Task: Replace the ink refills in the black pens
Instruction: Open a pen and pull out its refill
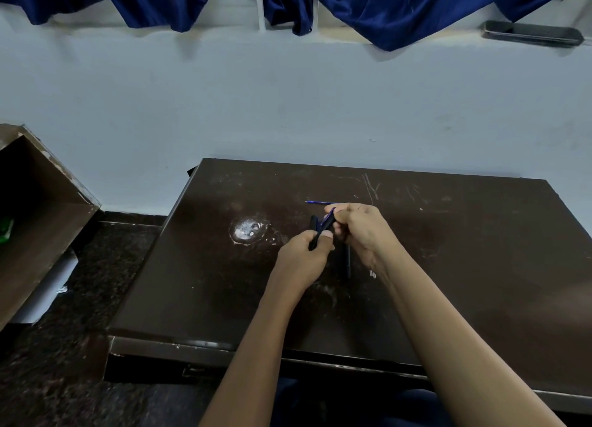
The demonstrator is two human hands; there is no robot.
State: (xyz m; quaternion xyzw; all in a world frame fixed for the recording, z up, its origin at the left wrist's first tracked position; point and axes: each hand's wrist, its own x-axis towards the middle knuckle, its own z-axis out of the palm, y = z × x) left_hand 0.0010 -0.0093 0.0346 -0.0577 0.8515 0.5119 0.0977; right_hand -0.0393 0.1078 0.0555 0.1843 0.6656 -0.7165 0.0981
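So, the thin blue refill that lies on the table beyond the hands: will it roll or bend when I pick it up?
The blue refill looks very thin and lies flat on the hard dark table, so it is probably light and may roll if nudged. Being so slender, it likely flexes a little and needs a fingertip pinch.
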